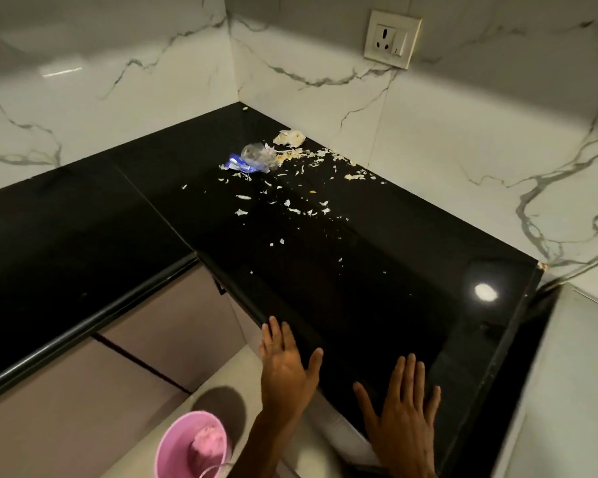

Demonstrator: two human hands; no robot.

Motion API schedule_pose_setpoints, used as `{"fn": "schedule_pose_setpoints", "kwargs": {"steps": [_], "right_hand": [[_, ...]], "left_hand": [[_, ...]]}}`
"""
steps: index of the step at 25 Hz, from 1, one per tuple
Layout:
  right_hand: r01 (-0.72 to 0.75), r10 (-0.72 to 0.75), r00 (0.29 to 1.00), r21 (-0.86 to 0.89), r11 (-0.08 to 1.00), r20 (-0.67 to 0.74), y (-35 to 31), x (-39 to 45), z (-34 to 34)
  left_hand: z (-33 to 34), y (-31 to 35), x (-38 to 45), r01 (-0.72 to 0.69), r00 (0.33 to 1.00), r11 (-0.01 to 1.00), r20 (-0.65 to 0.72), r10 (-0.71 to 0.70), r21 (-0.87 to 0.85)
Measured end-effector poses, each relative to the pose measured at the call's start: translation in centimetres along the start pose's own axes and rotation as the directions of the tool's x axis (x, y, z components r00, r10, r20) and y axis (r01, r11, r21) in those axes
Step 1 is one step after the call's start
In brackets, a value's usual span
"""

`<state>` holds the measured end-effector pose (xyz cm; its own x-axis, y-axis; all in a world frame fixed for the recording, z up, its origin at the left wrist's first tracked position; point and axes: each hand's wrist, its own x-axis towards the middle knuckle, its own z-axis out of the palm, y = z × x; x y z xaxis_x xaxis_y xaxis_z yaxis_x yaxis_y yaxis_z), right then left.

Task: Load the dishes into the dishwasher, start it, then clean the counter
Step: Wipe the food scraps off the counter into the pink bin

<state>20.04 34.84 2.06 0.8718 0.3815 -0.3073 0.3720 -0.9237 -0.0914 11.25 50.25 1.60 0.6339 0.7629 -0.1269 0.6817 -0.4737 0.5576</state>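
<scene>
Floor, lower left: a pink round plastic bucket (192,446) stands on the pale floor with a pink crumpled cloth (208,443) inside it.
Left hand (285,369): open, fingers straight and spread, held at the front edge of the surface; contact with the edge cannot be told.
Surface (377,305): glossy black L-shaped stone counter set into a corner of white marble-veined wall tiles.
Debris on surface: a crumpled blue and clear plastic wrapper (252,159) lies towards the far corner; just right of it, against the wall, a cream crumpled scrap (289,137); small white torn bits (290,201) scatter from there towards the front.
Right hand (403,414): open, fingers straight and spread, palm down over the near part of the surface, holding nothing.
Wall, upper right: a cream wall socket with switch (392,39).
</scene>
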Motion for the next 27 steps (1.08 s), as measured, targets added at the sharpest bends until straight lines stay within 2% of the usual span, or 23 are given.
{"fn": "schedule_pose_setpoints", "kwargs": {"steps": [3, 8, 12, 14, 16, 17, 18, 19, 21, 22, 24, 25, 27], "right_hand": [[-0.065, 0.065, 0.997, -0.001, 0.998, 0.047, -2.0, 1.2, -0.2], [-0.016, 0.017, 1.000, 0.053, 0.998, -0.016, -6.5, 6.0, -0.5], [0.069, -0.062, 0.994, 0.067, 0.995, -0.092, -12.1, 14.6, -2.1], [0.139, -0.135, 0.988, 0.048, 0.989, -0.071, -15.4, 19.6, -3.0], [0.255, -0.256, 0.966, 0.050, 0.966, 0.013, -18.4, 23.3, -4.4], [0.302, -0.307, 0.951, 0.097, 0.948, 0.036, -19.0, 24.2, -5.3], [0.320, -0.324, 0.946, 0.166, 0.933, -0.002, -18.9, 24.4, -6.1], [0.310, -0.296, 0.950, 0.227, 0.923, -0.097, -17.8, 24.1, -6.6], [0.184, -0.083, 0.948, 0.319, 0.930, -0.306, -13.4, 22.0, -6.6], [0.061, 0.060, 0.945, 0.354, 0.933, -0.321, -10.5, 20.5, -6.2], [-0.191, 0.271, 0.938, 0.329, 0.925, -0.214, -6.3, 18.1, -5.1], [-0.251, 0.305, 0.938, 0.285, 0.925, -0.166, -5.6, 17.9, -4.4], [-0.239, 0.275, 0.946, 0.203, 0.950, -0.172, -7.3, 19.1, -3.9]], "left_hand": [[-1.2, -2.6, 4.3, -0.007, 1.000, 0.997, -0.014, 0.008, 0.070], [-3.9, -5.4, 12.7, -0.063, 0.997, 0.969, 0.050, 0.052, 0.239], [-4.6, -5.4, 18.9, -0.128, 0.992, 0.940, 0.054, 0.117, 0.318], [-4.5, -5.0, 21.3, -0.138, 0.990, 0.933, 0.047, 0.130, 0.333], [-4.3, -4.7, 22.8, -0.129, 0.992, 0.933, 0.036, 0.124, 0.336], [-4.1, -4.6, 23.2, -0.126, 0.992, 0.933, 0.023, 0.126, 0.336], [-4.0, -4.6, 23.3, -0.129, 0.991, 0.934, 0.019, 0.130, 0.333], [-3.8, -4.6, 23.4, -0.132, 0.991, 0.936, 0.019, 0.134, 0.325], [-3.6, -4.8, 23.3, -0.130, 0.990, 0.941, -0.006, 0.139, 0.314], [-3.4, -4.8, 23.3, -0.132, 0.989, 0.940, -0.014, 0.144, 0.315], [-3.2, -4.7, 23.7, -0.138, 0.989, 0.937, -0.007, 0.148, 0.322], [-3.2, -4.6, 23.8, -0.139, 0.989, 0.935, -0.003, 0.148, 0.327], [-3.2, -4.4, 24.0, -0.140, 0.989, 0.933, -0.006, 0.150, 0.331]]}}
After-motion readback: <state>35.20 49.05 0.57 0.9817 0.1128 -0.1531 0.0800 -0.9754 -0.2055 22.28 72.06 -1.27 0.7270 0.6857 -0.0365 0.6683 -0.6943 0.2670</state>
